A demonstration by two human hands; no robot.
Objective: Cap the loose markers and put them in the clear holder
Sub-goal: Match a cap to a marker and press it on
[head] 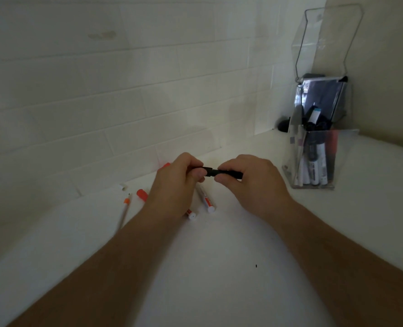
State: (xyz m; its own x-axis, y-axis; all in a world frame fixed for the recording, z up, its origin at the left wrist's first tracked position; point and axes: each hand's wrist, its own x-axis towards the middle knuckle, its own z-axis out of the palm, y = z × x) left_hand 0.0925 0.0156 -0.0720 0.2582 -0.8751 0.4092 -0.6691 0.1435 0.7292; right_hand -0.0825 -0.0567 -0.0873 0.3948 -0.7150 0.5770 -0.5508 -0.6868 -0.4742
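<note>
Left hand (pixel 177 182) and right hand (pixel 250 179) both gripping black marker (pixel 221 172) between them, level, likely to press cap | loose markers (pixel 205 198) under hands on surface (pixel 219 256) | clear holder (pixel 313 159) beyond right hand

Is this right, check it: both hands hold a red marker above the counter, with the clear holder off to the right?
One thing is wrong: the marker gripped by the left hand and right hand is black, not red, as the head view shows. It is above the counter, with the clear holder to the right.
</note>
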